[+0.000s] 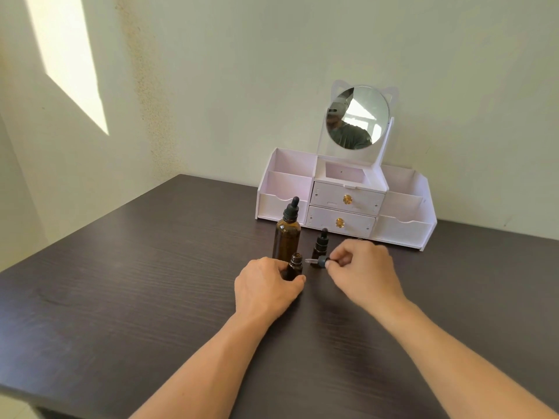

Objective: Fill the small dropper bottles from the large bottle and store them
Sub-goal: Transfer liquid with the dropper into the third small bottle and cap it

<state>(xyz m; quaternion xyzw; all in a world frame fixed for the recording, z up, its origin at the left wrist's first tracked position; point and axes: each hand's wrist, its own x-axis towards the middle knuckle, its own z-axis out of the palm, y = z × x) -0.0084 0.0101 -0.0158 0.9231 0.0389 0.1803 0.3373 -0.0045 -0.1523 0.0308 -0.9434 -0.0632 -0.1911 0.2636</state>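
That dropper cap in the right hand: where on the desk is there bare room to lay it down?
Bare desk lies left of the left hand and right of the right hand. It is crowded between the hands and the organizer, around the large bottle and small bottles.

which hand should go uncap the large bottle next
Neither is free. Right hand looks better placed once it sets down the dropper cap: left hand is steadying the open small bottle.
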